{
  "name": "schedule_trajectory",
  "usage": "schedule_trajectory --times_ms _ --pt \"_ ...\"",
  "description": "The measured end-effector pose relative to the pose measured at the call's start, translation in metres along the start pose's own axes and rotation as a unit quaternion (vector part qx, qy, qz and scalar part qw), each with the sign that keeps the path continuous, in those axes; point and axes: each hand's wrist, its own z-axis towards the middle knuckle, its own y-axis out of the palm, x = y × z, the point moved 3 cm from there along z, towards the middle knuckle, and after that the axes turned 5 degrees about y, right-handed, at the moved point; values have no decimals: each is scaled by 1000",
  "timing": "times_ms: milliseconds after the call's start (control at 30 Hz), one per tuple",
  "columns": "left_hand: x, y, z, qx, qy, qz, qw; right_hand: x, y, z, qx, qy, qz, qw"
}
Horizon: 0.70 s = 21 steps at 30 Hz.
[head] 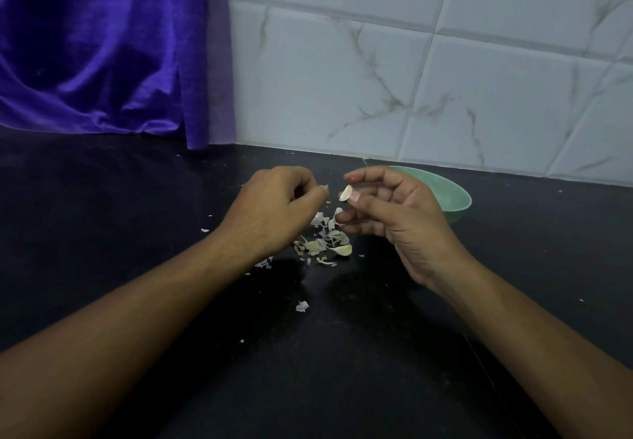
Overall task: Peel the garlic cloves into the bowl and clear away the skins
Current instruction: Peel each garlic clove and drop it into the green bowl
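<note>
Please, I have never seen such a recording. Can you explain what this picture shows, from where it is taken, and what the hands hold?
No machine here: a person works with bare hands. The only camera sits on the person's head and looks down. The right hand pinches a pale garlic clove. The left hand has curled fingers; whether it holds a scrap is unclear. On the black counter lie a heap of papery white skins, another clove, and, behind the right hand, a pale green round bowl.
</note>
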Motion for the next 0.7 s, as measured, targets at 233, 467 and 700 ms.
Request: schedule_trajectory --times_ms 233,467,700 --pt "7 0 -1 -10 44 -49 998 3 -2 0 16 7 -38 999" --pt "10 -1 -2 -5 96 -10 995 3 -1 0 10 35 -19 999" --pt "9 -3 -1 0 101 16 995 1 -2 0 14 49 -5 999"
